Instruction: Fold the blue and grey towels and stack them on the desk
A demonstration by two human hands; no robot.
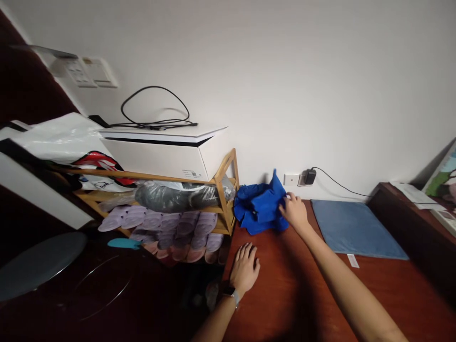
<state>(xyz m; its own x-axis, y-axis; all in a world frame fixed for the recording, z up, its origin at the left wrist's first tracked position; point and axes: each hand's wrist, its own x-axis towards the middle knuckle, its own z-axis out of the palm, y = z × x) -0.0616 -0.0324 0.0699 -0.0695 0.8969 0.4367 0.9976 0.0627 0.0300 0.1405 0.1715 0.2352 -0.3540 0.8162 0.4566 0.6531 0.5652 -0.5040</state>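
A crumpled piece of bright blue cloth (261, 204) lies at the back left of the reddish-brown wooden surface (270, 275), against the wall, with one corner sticking up. My right hand (295, 210) is at its right side, fingers curled closed on the cloth's edge. My left hand (245, 268) rests flat on the wood near the left edge, fingers stretched out, in front of the cloth and apart from it. A watch (231, 292) is on my left wrist.
A flat blue-grey mat (356, 228) lies on the right. Left stands a wooden rack (223, 190) with several slippers (188, 225), a white box (160, 154) and a black cable (156, 126). A black plug (309, 176) sits in the wall. A round stool (39, 266) stands lower left.
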